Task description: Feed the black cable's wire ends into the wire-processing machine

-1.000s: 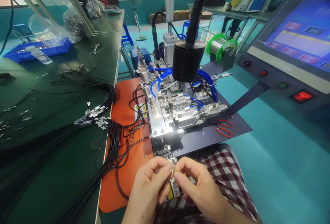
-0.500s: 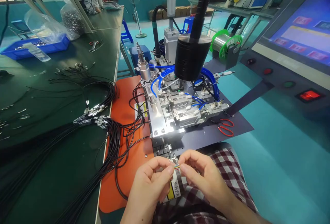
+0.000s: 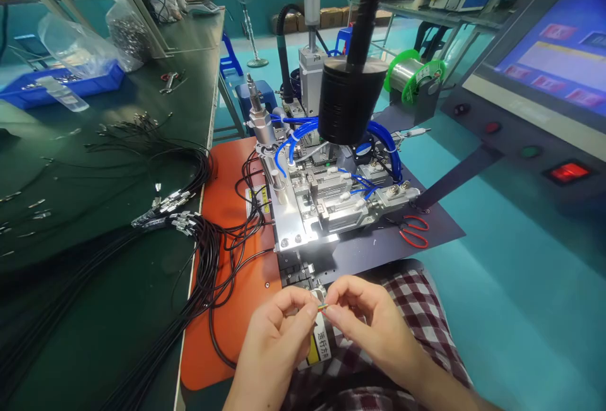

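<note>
Between my fingertips shows a short stretch of thin coloured wires [image 3: 322, 307], red, yellow and blue-green. My left hand [image 3: 284, 329] pinches them from the left, and my right hand [image 3: 364, 316] pinches their other end from the right. The rest of the wires is hidden by my fingers. Both hands are just in front of a metal machine [image 3: 326, 202] with silver cylinders and blue air tubes. Below them a white and yellow label [image 3: 320, 345] with printed characters is partly covered.
Black cables [image 3: 208, 259] with metal ends lie on the dark green table [image 3: 156, 285] and orange plate [image 3: 250, 329]. Red-handled pliers [image 3: 415, 232] rest at right. Above hangs a black cylinder [image 3: 351, 105]. A screen panel [image 3: 553, 70], solder wire spool [image 3: 414, 79] and blue tray [image 3: 101, 86] surround the machine.
My fingertips have come slightly closer together, and the coloured wires are turned a little, with red showing more now. The view has shifted slightly.
</note>
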A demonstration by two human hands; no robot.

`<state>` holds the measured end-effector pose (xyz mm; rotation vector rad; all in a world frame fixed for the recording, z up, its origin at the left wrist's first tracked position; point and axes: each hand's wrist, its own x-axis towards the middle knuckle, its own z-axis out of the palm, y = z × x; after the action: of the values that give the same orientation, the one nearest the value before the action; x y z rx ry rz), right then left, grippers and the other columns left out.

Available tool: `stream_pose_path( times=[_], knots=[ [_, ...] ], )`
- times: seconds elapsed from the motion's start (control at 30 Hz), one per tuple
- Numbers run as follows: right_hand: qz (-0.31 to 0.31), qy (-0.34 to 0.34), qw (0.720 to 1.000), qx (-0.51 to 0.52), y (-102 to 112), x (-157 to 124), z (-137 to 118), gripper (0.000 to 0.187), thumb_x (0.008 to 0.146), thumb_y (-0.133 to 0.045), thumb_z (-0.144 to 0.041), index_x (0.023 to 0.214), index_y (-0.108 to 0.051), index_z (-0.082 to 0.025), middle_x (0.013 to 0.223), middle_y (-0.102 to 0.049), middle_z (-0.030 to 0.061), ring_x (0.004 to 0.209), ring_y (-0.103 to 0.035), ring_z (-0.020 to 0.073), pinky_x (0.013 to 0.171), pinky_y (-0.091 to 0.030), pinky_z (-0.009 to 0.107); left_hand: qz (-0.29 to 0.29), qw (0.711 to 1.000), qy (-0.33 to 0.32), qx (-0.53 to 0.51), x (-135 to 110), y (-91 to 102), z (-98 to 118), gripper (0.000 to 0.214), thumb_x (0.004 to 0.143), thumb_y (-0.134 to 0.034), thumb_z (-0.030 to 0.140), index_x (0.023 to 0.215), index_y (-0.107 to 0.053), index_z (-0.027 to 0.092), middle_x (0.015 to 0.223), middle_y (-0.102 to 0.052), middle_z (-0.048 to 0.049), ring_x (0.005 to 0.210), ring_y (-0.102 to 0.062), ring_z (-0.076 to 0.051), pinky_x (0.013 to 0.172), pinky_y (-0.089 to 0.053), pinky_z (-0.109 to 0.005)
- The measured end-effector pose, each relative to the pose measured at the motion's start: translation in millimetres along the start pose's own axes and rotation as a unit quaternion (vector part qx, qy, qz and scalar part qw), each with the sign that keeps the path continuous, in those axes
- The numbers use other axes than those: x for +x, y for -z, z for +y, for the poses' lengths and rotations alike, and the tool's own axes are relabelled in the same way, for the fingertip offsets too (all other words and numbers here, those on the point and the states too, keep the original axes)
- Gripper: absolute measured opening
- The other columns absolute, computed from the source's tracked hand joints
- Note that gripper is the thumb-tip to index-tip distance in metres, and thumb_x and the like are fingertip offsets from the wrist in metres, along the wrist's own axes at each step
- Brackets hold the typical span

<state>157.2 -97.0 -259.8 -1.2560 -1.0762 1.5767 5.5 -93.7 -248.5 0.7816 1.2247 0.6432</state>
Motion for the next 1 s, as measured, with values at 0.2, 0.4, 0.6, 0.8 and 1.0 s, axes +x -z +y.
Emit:
stream_pose_path(
  times=[0.2,0.4,0.6,0.8,1.0],
  knots=[
    [-0.003,0.005,1.0,0.001,2.4,-0.5,6.3,0.015,0.079,-0.063,-0.029,0.073,-0.058,-0.016,0.06,-0.046,-0.0053,0.055,-0.037,0.0097,0.051,-0.03,0.023,-0.007,1.0,-0.009,-0.007,-1.5,-2.7,1.5,0.032,0.078,-0.065,0.047,0.075,-0.054,0.017,0.051,-0.037,0.0083,0.044,-0.022,-0.004,0.042,-0.014,-0.018],
    [-0.018,0.01,1.0,0.021,6.6,0.6,7.6,0.015,0.081,-0.062,-0.03,0.075,-0.058,-0.017,0.062,-0.049,-0.0045,0.055,-0.04,0.0095,0.051,-0.031,0.023,-0.022,1.0,-0.009,-0.011,-3.5,-7.0,5.5,0.033,0.078,-0.066,0.046,0.074,-0.054,0.016,0.051,-0.046,0.006,0.045,-0.031,-0.004,0.043,-0.019,-0.016],
    [-0.027,0.002,0.999,0.023,6.8,1.9,6.7,0.019,0.081,-0.063,-0.031,0.071,-0.056,-0.016,0.059,-0.048,-0.0048,0.052,-0.04,0.0086,0.049,-0.031,0.022,-0.022,1.0,-0.008,-0.012,-6.0,-7.4,5.5,0.038,0.074,-0.069,0.051,0.073,-0.056,0.015,0.051,-0.046,0.0055,0.046,-0.032,-0.005,0.044,-0.02,-0.016],
    [-0.065,-0.027,0.994,0.086,8.5,5.7,9.3,0.028,0.079,-0.067,-0.04,0.072,-0.057,-0.016,0.056,-0.049,-0.0054,0.045,-0.038,0.0062,0.044,-0.028,0.019,-0.029,1.0,-0.009,-0.005,-4.7,-5.9,4.0,0.038,0.075,-0.067,0.051,0.075,-0.054,0.016,0.05,-0.045,0.0064,0.045,-0.029,-0.004,0.044,-0.018,-0.017],
    [-0.05,-0.037,0.991,0.119,1.2,2.0,8.1,0.036,0.078,-0.067,-0.048,0.071,-0.052,-0.016,0.054,-0.046,-0.0067,0.044,-0.036,0.005,0.043,-0.029,0.018,-0.039,0.999,-0.017,-0.016,-6.0,-5.4,3.3,0.036,0.079,-0.064,0.051,0.081,-0.053,0.017,0.051,-0.044,0.0073,0.044,-0.026,-0.004,0.043,-0.016,-0.018]
  ],
)
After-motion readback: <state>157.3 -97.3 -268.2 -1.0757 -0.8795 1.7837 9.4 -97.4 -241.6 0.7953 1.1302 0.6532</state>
